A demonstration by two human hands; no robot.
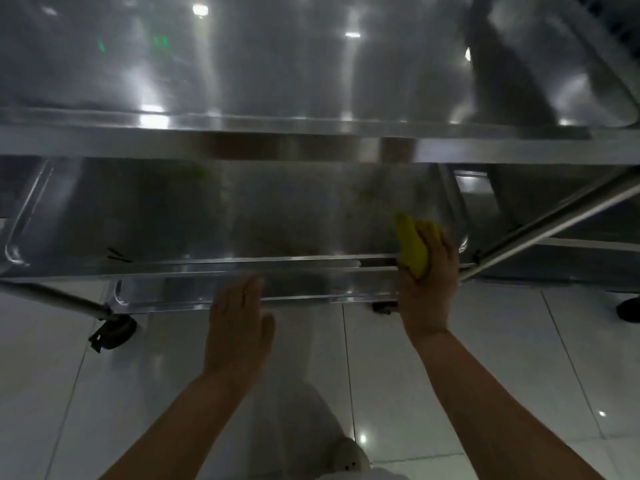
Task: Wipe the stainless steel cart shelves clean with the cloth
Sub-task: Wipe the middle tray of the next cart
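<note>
Both forearms (194, 403) reach over the tiled floor (519, 358) toward the cart (554, 216); positions below are referred to its middle shelf (207, 209). The right hand (429, 289) sits at the right end of that shelf's front rim, its fingers (443, 247) curled and clamped on the yellow cloth (412, 251). The cloth is bunched into a wad and lies against the rim and the shelf surface just behind it. In my judgement, this puts firm pressure into the raised lip where grime would collect. The left hand (239, 323) is below and in front of the middle shelf, about mid-width, its fingers (249, 289) straight, close together and holding nothing. Blur prevents telling whether it touches the lowest shelf (173, 296). It is probably placed there to steady a cart standing on a caster (114, 332). Short dark marks (117, 254) lie on the middle shelf near its left front corner, well apart from the cloth, and appear unwiped. The top shelf (242, 64), above the middle shelf, reflects the lights.
</note>
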